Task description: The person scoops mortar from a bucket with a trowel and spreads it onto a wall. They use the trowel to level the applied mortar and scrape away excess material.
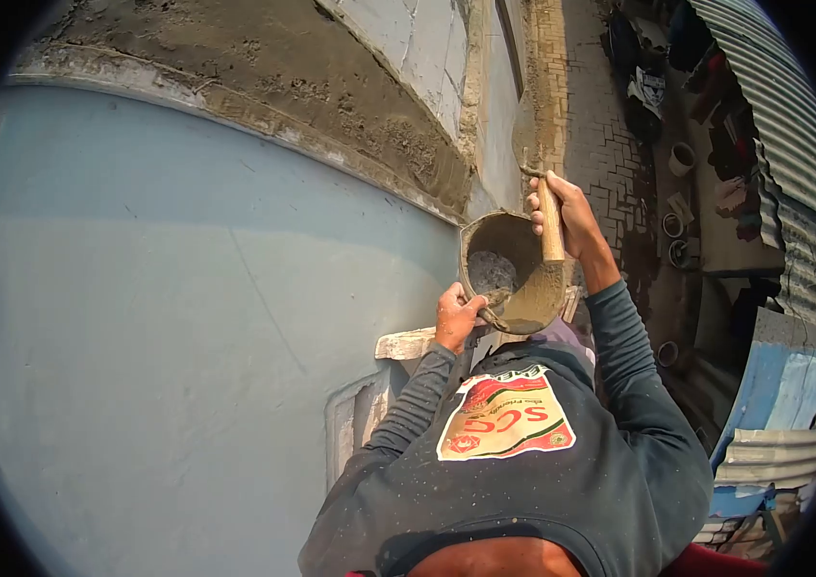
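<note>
My left hand [454,315] grips the near rim of a round, mortar-caked bucket [521,310] held against a pale blue wall [187,288]. Grey wet mortar [493,270] lies in its bottom. My right hand [569,207] is closed on the wooden handle of a trowel [551,236], just above the bucket's far rim. The trowel's blade points up along the wall corner and carries mortar. Both arms wear dark long sleeves, and a red and yellow logo [507,415] shows on the shirt.
A band of rough fresh mortar [264,77] runs across the wall above the blue paint. A whitish ledge [406,342] juts from the wall under the bucket. Far below to the right lie brick paving [610,144], pots and corrugated metal sheets [792,125].
</note>
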Motion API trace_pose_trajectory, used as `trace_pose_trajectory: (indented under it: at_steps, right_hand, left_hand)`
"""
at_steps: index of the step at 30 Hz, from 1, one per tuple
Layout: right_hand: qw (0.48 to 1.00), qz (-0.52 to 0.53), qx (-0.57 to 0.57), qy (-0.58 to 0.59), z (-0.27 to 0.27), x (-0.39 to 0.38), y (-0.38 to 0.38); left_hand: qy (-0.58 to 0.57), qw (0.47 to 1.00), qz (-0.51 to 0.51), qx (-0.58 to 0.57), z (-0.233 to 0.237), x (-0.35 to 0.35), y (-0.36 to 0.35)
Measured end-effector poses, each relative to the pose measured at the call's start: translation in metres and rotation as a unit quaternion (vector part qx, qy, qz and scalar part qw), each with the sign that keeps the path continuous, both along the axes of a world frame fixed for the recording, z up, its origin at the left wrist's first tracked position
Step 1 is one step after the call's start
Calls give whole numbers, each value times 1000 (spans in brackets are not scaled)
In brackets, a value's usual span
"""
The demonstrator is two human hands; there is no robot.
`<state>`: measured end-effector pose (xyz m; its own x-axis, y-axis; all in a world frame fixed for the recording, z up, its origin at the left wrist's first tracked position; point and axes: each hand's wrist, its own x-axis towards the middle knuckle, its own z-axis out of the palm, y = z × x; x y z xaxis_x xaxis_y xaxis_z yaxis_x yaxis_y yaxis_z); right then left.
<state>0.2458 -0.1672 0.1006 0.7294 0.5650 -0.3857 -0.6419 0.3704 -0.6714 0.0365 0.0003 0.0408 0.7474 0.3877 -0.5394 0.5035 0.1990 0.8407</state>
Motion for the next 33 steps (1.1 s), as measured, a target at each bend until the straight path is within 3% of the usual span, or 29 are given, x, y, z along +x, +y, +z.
trace_pose_trajectory:
  at_steps: [2, 5, 8, 9, 12, 13, 16, 17, 19, 21, 24, 25, 26, 28, 30, 33]
  right_hand:
    - [992, 35, 102, 68, 6, -7, 26]
    - [981, 69, 112, 141, -22, -7, 82]
    - [961, 74, 137, 229, -69, -1, 137]
    - [959, 98, 135, 231, -65, -2, 148]
    - [964, 131, 117, 199, -26, -18, 163]
    - [975, 139, 93, 146, -2, -22, 159]
    - [982, 155, 94, 56, 72, -36, 155]
    - [981, 159, 106, 31, 98, -43, 155]
    - [981, 155, 120, 8, 137, -54, 145]
    - [963, 187, 159, -111, 157, -57, 131]
    - [974, 108, 190, -64, 136, -52, 96]
    - [978, 80, 193, -19, 112, -43, 85]
    - [979, 54, 195, 26, 77, -30, 78]
    - [973, 11, 178, 149, 3, -10, 77]
    - [966, 33, 163, 197, -52, -10, 90]
    - [957, 71, 136, 248, -82, -18, 115]
  left_hand:
    - [10, 1000, -5, 23, -15, 5, -11]
    - [18, 992, -89, 92, -97, -3, -3]
    - [104, 987, -91, 80, -56, 7, -18]
    - [82, 995, -37, 33, -30, 9, -28]
    - [93, 994, -52, 31, -65, -2, -20]
    - [108, 984, -107, 97, -87, -8, -13]
    - [77, 996, -42, 8, -46, 0, -25]
    - [24, 993, -80, 85, -52, 5, -27]
    - [0, 986, -103, 127, -73, 10, -23]
    - [-47, 966, -140, 212, -100, 11, -17]
    - [-115, 914, -191, 339, -122, 7, -2]
    - [14, 966, -145, 214, -46, 22, -18]
    - [48, 967, -154, 199, -32, 21, -17]
    - [74, 940, -190, 272, -33, 18, -14]
    - [51, 955, -167, 241, -64, 5, -13]
    - [52, 961, -149, 227, -80, 6, -15]
